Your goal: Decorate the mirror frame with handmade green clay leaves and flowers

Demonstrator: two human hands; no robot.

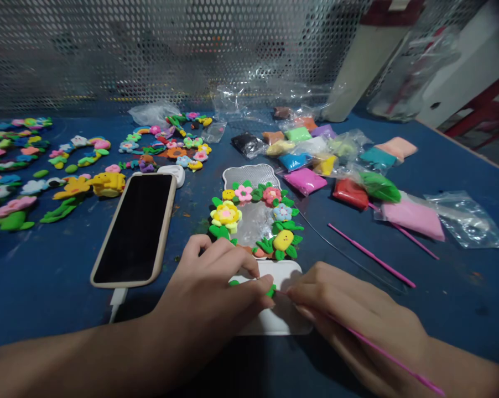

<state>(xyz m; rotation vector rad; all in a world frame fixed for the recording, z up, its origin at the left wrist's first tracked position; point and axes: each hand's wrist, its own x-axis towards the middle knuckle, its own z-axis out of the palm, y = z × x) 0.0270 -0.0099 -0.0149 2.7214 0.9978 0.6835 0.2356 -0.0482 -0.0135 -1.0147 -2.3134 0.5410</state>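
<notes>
My left hand (220, 282) is closed, thumb and fingertips pinching a small green clay piece (271, 291) over a white board (289, 320). Part of that piece is hidden behind the fingers. A thin pink modelling tool (393, 356) is gripped in my right hand (353, 304), its fine tip reaching the green clay from the right. Just beyond the board lies a small mirror (249, 221) framed with clay flowers and green leaves. A yellow flower (225, 215) sits on its left side, and a yellow oval piece with a tiny face (283, 240) on its lower right.
A phone (135, 229) with a cable lies left of the mirror, beside a white case (175, 175). Finished clay pieces (73, 188) spread across the left. Bagged coloured clay (305, 179) fills the back right. Another pink tool (372, 254) and a thin wire (344, 249) lie right.
</notes>
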